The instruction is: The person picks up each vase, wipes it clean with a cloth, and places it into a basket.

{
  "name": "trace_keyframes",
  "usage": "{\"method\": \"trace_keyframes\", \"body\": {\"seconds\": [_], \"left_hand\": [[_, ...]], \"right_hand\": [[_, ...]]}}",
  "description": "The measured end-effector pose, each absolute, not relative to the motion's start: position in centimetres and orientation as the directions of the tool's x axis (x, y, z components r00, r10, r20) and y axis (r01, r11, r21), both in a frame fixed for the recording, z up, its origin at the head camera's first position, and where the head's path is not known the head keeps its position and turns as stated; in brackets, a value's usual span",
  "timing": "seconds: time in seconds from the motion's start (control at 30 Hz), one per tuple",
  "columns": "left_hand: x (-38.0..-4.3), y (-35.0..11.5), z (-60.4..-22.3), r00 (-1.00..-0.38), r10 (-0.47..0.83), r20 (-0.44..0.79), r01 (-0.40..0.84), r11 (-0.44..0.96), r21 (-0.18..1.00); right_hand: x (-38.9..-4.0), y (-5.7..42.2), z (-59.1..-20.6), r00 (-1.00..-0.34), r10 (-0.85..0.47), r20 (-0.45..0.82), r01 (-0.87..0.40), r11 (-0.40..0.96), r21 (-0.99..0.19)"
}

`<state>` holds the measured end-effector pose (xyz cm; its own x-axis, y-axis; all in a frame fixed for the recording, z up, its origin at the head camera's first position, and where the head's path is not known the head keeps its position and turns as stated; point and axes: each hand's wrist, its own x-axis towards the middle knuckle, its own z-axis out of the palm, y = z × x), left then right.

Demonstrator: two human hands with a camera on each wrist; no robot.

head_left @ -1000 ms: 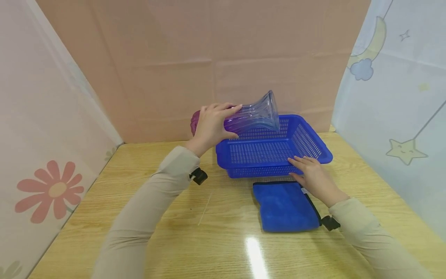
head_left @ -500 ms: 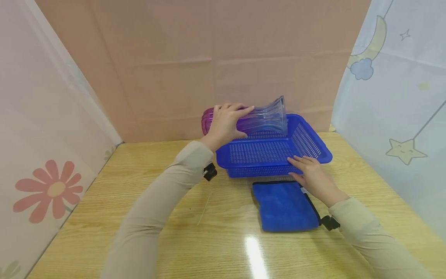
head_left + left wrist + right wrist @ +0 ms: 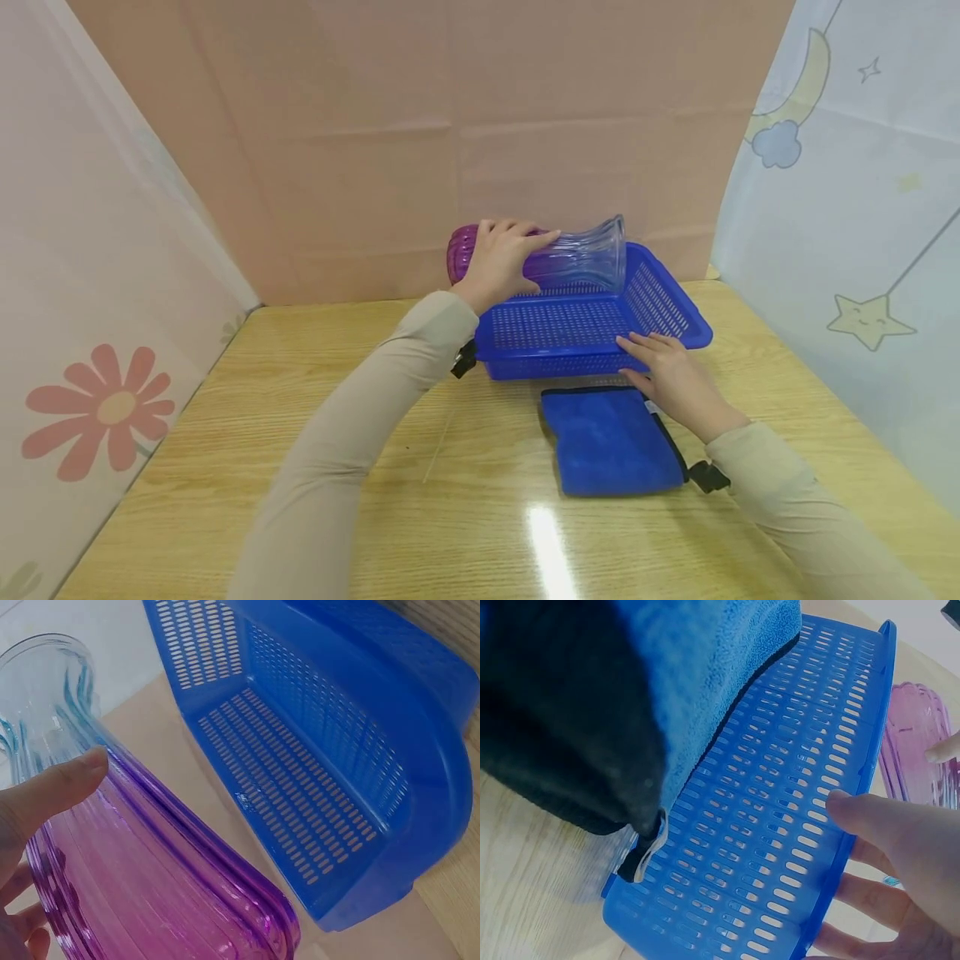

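My left hand (image 3: 502, 260) grips a ribbed glass vase (image 3: 585, 257), purple at its base and clear bluish at the flared mouth. Held on its side, the vase is over the back part of a blue plastic basket (image 3: 555, 367), mouth toward the right. In the left wrist view the thumb (image 3: 67, 787) lies across the vase's neck. My right hand (image 3: 675, 379) holds the basket's front rim near its right corner. The right wrist view shows that thumb (image 3: 862, 814) against the slotted outer wall and the fingers on the rim's other side.
A folded blue cloth (image 3: 615, 442) with black edging lies in front of the basket on the wooden table (image 3: 360, 500). A peach backdrop (image 3: 337, 167) stands close behind the basket, with patterned white sheets at both sides.
My left hand has carried the vase to the right and slightly down, farther over the basket. The right hand, basket and cloth have stayed in place.
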<state>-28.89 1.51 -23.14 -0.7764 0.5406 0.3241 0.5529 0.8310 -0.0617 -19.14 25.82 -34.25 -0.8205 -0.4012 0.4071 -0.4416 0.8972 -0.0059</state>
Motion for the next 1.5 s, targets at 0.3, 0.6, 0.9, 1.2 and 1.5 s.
{"method": "trace_keyframes", "body": {"seconds": [0.3,0.6,0.9,1.2,1.5], "left_hand": [[-29.8,2.4,-24.0,-0.767,0.560,0.314,0.554,0.824,-0.117],[-30.4,3.6,-24.8,-0.760,0.572,0.309,0.555,0.818,-0.151],[-31.0,4.7,-25.6,-0.748,0.594,0.297,0.562,0.804,-0.195],[-31.9,5.3,-26.4,-0.732,0.596,0.330,0.555,0.803,-0.217],[-32.7,5.5,-26.7,-0.732,0.610,0.305,0.554,0.792,-0.255]], "right_hand": [[-18.8,25.7,-34.4,-0.830,-0.388,0.399,-0.429,0.903,-0.014],[-18.8,25.7,-34.6,-0.832,-0.382,0.404,-0.422,0.907,-0.013],[-18.4,25.6,-34.6,-0.822,-0.391,0.414,-0.432,0.902,-0.005],[-18.0,25.4,-34.5,-0.823,-0.384,0.418,-0.427,0.904,-0.010],[-17.6,25.3,-34.8,-0.822,-0.375,0.428,-0.422,0.906,-0.016]]}}
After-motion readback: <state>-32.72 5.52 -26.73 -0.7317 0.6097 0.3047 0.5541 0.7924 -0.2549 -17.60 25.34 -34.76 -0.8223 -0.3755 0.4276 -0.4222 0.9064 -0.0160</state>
